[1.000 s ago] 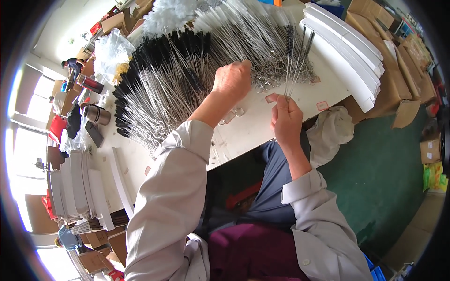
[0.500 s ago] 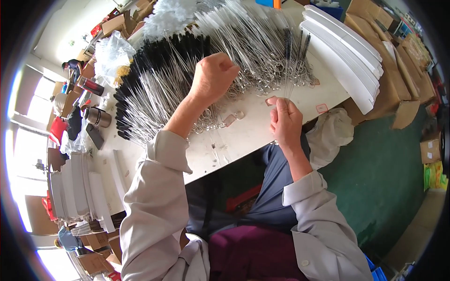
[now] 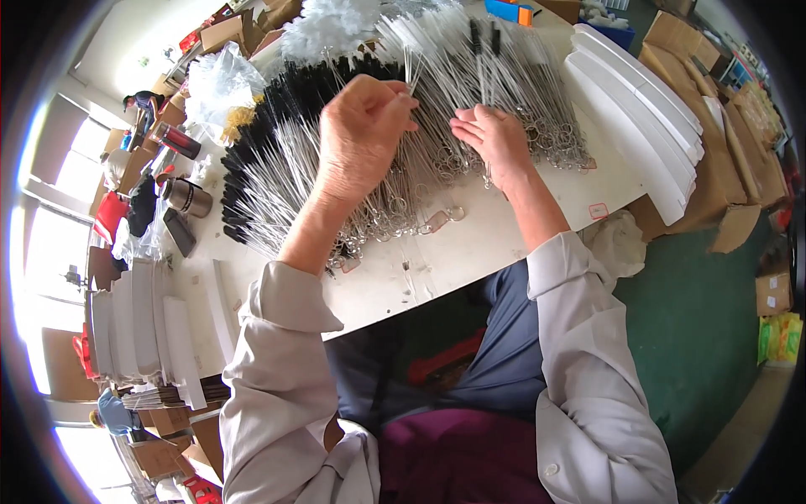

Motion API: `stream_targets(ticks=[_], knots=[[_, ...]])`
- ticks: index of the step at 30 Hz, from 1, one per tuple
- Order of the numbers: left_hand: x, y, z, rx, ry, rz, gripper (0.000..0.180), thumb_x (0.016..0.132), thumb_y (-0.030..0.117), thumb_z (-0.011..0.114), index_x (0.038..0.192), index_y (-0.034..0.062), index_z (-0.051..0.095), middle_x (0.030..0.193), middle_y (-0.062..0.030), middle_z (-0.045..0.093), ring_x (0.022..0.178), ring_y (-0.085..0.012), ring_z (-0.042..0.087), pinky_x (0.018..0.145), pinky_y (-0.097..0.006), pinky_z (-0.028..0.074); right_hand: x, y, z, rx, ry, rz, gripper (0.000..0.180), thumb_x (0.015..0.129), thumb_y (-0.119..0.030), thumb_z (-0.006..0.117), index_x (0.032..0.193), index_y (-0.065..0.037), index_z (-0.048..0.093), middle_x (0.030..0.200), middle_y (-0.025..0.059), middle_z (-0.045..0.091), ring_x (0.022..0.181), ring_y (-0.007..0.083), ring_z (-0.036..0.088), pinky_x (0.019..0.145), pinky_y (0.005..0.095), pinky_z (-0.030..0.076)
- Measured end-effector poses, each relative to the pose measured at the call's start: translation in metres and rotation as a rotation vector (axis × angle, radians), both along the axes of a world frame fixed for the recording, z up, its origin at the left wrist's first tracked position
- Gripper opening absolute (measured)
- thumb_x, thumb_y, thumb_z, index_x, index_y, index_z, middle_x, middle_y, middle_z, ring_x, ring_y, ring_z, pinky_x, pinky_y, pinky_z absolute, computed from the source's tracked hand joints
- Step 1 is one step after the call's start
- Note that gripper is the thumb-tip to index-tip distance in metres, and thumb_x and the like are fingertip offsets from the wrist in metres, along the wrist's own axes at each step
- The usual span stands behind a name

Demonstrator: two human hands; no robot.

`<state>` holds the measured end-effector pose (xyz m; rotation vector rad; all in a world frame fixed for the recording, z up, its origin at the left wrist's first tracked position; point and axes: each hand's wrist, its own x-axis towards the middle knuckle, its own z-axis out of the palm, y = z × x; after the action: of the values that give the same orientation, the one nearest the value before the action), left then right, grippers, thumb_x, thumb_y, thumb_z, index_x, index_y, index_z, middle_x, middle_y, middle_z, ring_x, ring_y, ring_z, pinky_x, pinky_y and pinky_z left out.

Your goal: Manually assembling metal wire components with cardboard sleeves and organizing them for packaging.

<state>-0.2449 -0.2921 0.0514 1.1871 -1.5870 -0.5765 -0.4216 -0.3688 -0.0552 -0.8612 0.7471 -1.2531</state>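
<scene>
My left hand (image 3: pixel 361 139) is closed in a pinch above the heap of black-bristled wire brushes (image 3: pixel 285 92). Thin wires show just above its fingertips, but I cannot make out whether they are held. To its right, my right hand (image 3: pixel 497 147) grips thin wire brushes (image 3: pixel 485 80) between thumb and fingers. Their black bristle ends point away from me, and a ring end hangs below the hand. Behind it lie many white-bristled wire brushes (image 3: pixel 428 38), ring ends toward me.
White folded strips (image 3: pixel 630 109) lie at the table's right, beside cardboard boxes (image 3: pixel 739 168). More white strips (image 3: pixel 143 319) stand at the left, near a metal cup (image 3: pixel 186 196) and a dark phone-like block (image 3: pixel 179 233). The table's front edge (image 3: pixel 420 304) crosses above my legs.
My right hand has moved forward and left over the table with the brushes. My left hand has risen slightly and its fingertips are now pinched together. The view has shifted a little.
</scene>
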Motion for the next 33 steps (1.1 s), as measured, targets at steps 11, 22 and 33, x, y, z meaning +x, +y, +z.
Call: stream_targets(ticks=[11, 22, 33], knots=[[0.040, 0.049, 0.079, -0.129, 0.361, -0.136, 0.015, 0.101, 0.007, 0.056, 0.096, -0.0059, 0.062, 0.109, -0.0260, 0.072, 0.101, -0.0342, 0.074, 0.087, -0.042, 0.063, 0.004, -0.011, -0.022, -0.062, -0.007, -0.133, 0.032, 0.107, -0.019, 0.053, 0.106, 0.011, 0.064, 0.107, 0.0217, 0.069, 0.107, 0.0303, 0.070, 0.102, 0.0430, 0.058], [0.094, 0.130, 0.136, 0.062, 0.305, -0.211, 0.025, 0.105, 0.014, 0.042, 0.102, -0.0065, 0.056, 0.117, -0.0353, 0.066, 0.103, -0.0383, 0.073, 0.083, -0.042, 0.061, -0.028, 0.039, 0.036, -0.515, 0.278, -0.071, 0.040, 0.111, -0.024, 0.049, 0.106, 0.010, 0.068, 0.105, 0.0213, 0.074, 0.096, 0.0261, 0.075, 0.088, 0.0358, 0.062], [0.085, 0.149, 0.094, 0.385, 0.291, -0.268, 0.017, 0.101, 0.014, 0.051, 0.090, 0.0019, 0.052, 0.098, -0.0256, 0.073, 0.083, -0.0285, 0.076, 0.063, -0.034, 0.061, 0.015, 0.164, 0.060, -0.088, 0.089, 0.972, 0.046, 0.110, -0.034, 0.050, 0.115, 0.009, 0.066, 0.106, 0.0208, 0.074, 0.096, 0.0308, 0.075, 0.089, 0.0422, 0.061]])
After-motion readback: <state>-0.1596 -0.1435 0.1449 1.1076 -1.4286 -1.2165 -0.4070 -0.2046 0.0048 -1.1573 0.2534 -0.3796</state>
